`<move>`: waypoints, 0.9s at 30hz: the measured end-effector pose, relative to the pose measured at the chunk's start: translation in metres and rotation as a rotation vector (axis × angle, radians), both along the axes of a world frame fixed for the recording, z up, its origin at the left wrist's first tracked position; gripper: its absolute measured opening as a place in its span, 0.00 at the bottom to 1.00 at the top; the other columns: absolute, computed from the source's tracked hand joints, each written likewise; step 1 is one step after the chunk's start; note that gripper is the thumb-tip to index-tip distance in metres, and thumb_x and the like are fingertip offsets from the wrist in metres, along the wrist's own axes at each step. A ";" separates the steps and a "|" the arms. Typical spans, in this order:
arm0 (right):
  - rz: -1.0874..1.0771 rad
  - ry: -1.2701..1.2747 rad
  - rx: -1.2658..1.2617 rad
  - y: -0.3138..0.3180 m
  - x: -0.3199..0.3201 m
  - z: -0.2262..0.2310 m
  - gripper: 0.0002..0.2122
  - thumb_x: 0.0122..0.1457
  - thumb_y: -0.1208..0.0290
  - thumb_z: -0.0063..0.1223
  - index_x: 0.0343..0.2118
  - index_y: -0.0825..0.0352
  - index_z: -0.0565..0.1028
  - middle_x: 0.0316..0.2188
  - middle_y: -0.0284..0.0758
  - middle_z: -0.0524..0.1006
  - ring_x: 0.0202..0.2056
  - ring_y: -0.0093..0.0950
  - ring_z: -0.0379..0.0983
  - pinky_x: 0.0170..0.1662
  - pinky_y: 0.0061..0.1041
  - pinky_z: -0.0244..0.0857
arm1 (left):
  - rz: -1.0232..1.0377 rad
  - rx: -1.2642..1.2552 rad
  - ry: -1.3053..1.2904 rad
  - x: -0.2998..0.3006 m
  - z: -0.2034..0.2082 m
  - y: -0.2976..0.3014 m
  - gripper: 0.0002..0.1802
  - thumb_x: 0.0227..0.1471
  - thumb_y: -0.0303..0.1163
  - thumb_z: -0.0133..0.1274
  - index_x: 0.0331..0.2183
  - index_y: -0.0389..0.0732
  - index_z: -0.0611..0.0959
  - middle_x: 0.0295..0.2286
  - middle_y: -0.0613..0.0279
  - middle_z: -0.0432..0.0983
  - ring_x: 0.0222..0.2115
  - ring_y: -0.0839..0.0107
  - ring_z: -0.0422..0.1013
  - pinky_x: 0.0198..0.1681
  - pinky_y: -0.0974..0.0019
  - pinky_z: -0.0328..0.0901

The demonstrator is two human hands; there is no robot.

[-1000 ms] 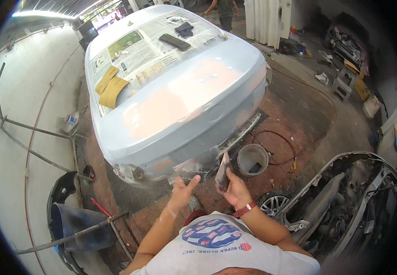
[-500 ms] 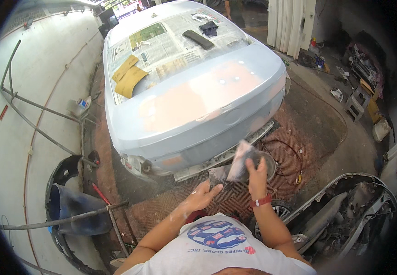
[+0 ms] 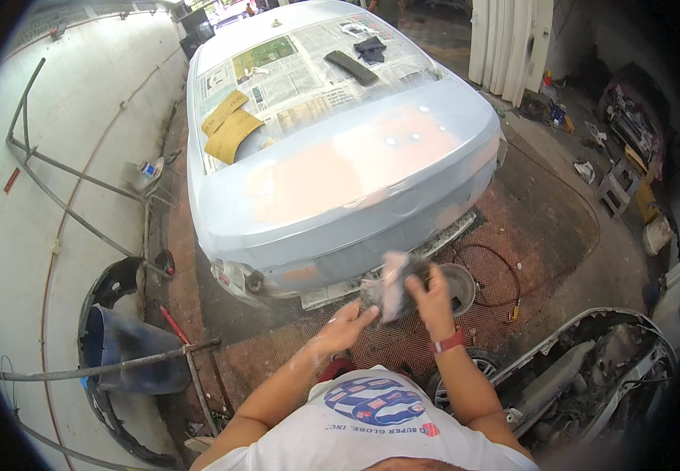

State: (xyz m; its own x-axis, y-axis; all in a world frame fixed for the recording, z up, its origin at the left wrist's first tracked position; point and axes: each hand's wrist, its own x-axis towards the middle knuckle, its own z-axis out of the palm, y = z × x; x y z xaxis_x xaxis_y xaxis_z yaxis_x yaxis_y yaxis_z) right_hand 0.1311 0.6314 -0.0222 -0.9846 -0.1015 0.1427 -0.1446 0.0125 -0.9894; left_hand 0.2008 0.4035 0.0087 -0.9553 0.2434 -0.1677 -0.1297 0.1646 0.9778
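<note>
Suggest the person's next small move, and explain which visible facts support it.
Perhaps draw the right grip back slightly to check both surfaces: its blurred pinkish piece overlaps the smeared dark piece in the left grip in this view.

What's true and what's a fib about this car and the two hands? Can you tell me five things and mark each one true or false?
1. Newspaper covers the rear window of the car. True.
2. Both hands are empty. False: the right hand grips a blurred pink-and-dark sheet, and the left hand pinches a blurred dark piece.
3. A red band is on the right wrist. True.
4. The bucket is on the car's roof. False: it stands on the floor, partly hidden by the right hand.
5. Yellow sheets lie on the newspaper. True.
</note>
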 end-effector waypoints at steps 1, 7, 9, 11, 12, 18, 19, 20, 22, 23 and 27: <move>-0.182 -0.050 -0.218 0.005 -0.010 -0.015 0.21 0.68 0.69 0.61 0.60 0.70 0.71 0.53 0.36 0.79 0.53 0.30 0.74 0.60 0.32 0.66 | 0.050 0.007 0.036 0.000 0.000 -0.002 0.27 0.72 0.45 0.49 0.60 0.34 0.76 0.53 0.54 0.79 0.53 0.66 0.72 0.61 0.62 0.64; -0.227 -0.371 -0.732 0.000 -0.002 0.002 0.18 0.69 0.71 0.58 0.59 0.64 0.71 0.54 0.31 0.78 0.50 0.27 0.78 0.52 0.26 0.74 | 0.279 0.738 -0.250 -0.009 0.028 -0.009 0.26 0.71 0.45 0.52 0.57 0.34 0.78 0.54 0.57 0.78 0.55 0.64 0.73 0.63 0.56 0.65; -0.087 -0.368 -0.855 -0.020 0.008 -0.005 0.16 0.70 0.72 0.57 0.59 0.60 0.72 0.53 0.31 0.78 0.49 0.28 0.79 0.49 0.32 0.78 | 0.195 0.821 -0.310 -0.011 0.031 -0.004 0.25 0.70 0.45 0.52 0.57 0.35 0.78 0.54 0.58 0.78 0.55 0.64 0.73 0.63 0.55 0.64; 0.048 -0.486 -1.026 -0.037 0.017 0.000 0.16 0.71 0.71 0.55 0.59 0.60 0.71 0.53 0.33 0.78 0.48 0.30 0.80 0.50 0.35 0.78 | 0.198 0.894 -0.360 -0.012 0.010 -0.003 0.25 0.70 0.46 0.53 0.58 0.37 0.79 0.54 0.60 0.78 0.55 0.65 0.73 0.63 0.56 0.63; 0.092 -0.593 -1.139 -0.044 0.029 0.026 0.16 0.72 0.70 0.55 0.60 0.61 0.71 0.54 0.34 0.78 0.47 0.31 0.81 0.51 0.36 0.78 | 0.275 0.849 -0.297 -0.010 0.007 0.000 0.25 0.71 0.46 0.52 0.58 0.37 0.79 0.54 0.59 0.78 0.55 0.65 0.73 0.63 0.56 0.63; 0.071 -0.619 -0.902 -0.043 0.050 0.000 0.10 0.73 0.68 0.53 0.53 0.60 0.71 0.48 0.34 0.78 0.51 0.33 0.78 0.54 0.40 0.75 | 0.347 0.090 0.140 -0.001 0.021 0.008 0.25 0.72 0.41 0.48 0.62 0.35 0.75 0.55 0.55 0.78 0.57 0.66 0.71 0.63 0.57 0.62; -0.038 -0.570 -0.944 -0.039 0.041 -0.016 0.11 0.72 0.69 0.54 0.53 0.60 0.70 0.48 0.35 0.78 0.50 0.33 0.78 0.54 0.39 0.75 | 0.319 0.045 0.244 -0.001 0.023 0.007 0.25 0.71 0.38 0.49 0.63 0.36 0.74 0.54 0.54 0.78 0.56 0.66 0.71 0.63 0.57 0.62; -0.139 -0.523 -0.986 -0.038 0.037 -0.015 0.12 0.72 0.70 0.55 0.54 0.60 0.69 0.48 0.35 0.78 0.50 0.33 0.78 0.53 0.39 0.75 | 0.297 -0.005 0.348 0.000 0.025 0.005 0.26 0.70 0.36 0.51 0.64 0.36 0.72 0.54 0.54 0.78 0.56 0.65 0.71 0.63 0.57 0.62; -0.214 -0.458 -0.913 -0.032 0.025 -0.010 0.18 0.67 0.75 0.60 0.56 0.63 0.68 0.50 0.36 0.77 0.50 0.31 0.76 0.55 0.36 0.73 | 0.549 -0.021 0.516 -0.002 0.028 0.019 0.29 0.68 0.32 0.53 0.67 0.37 0.69 0.55 0.55 0.76 0.55 0.67 0.70 0.63 0.62 0.60; -0.227 -0.407 -0.809 -0.029 0.024 -0.008 0.18 0.67 0.76 0.61 0.56 0.64 0.68 0.51 0.37 0.76 0.51 0.31 0.75 0.55 0.36 0.73 | 0.588 -0.019 0.558 -0.001 0.036 0.025 0.32 0.66 0.29 0.54 0.68 0.37 0.68 0.56 0.55 0.75 0.55 0.68 0.69 0.64 0.63 0.59; -0.402 -0.290 -0.664 -0.019 0.006 0.006 0.22 0.65 0.74 0.64 0.59 0.68 0.68 0.51 0.37 0.77 0.52 0.30 0.74 0.56 0.32 0.71 | 0.421 0.041 0.410 0.001 0.067 0.019 0.39 0.60 0.20 0.55 0.71 0.40 0.65 0.59 0.54 0.71 0.58 0.67 0.68 0.66 0.64 0.58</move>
